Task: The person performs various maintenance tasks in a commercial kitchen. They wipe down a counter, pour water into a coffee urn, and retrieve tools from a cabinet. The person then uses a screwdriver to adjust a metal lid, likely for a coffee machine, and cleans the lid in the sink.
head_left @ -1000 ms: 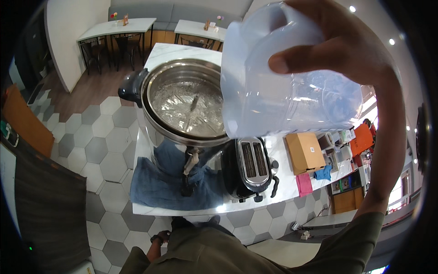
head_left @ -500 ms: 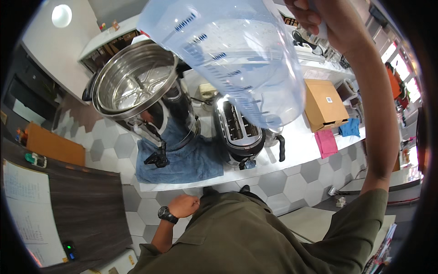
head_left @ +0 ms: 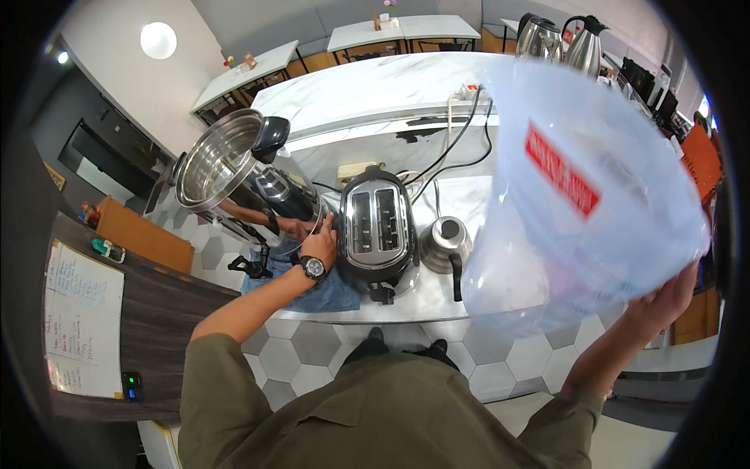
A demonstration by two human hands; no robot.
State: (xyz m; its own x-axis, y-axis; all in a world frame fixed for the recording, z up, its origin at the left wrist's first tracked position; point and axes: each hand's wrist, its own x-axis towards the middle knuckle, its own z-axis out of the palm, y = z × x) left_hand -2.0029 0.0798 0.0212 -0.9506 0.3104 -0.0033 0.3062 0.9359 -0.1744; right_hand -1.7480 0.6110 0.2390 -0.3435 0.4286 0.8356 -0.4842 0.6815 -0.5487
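My right hand (head_left: 664,293) grips a large translucent bluish plastic pitcher (head_left: 594,234) with a red label, blurred and held at the right, covering part of the counter. My left hand (head_left: 319,246), wearing a dark watch, reaches to the right side of a steel urn (head_left: 234,203), index finger stretched out against its lower part, the other fingers bent. The urn has black handles, an open top and a tap (head_left: 256,264), and stands on a blue cloth (head_left: 336,297). Beside it are a black-and-silver toaster (head_left: 375,227) and a small steel gooseneck kettle (head_left: 445,246).
Cables (head_left: 469,129) run behind the toaster along the marble counter (head_left: 344,82). Steel jugs (head_left: 582,47) stand at the back right, white tables (head_left: 402,31) farther off. A whiteboard (head_left: 82,320) and an orange cabinet (head_left: 144,238) are at the left.
The pitcher has come down and right, away from over the urn. My left hand has risen from beside my waist to the urn's side. The view has shifted.
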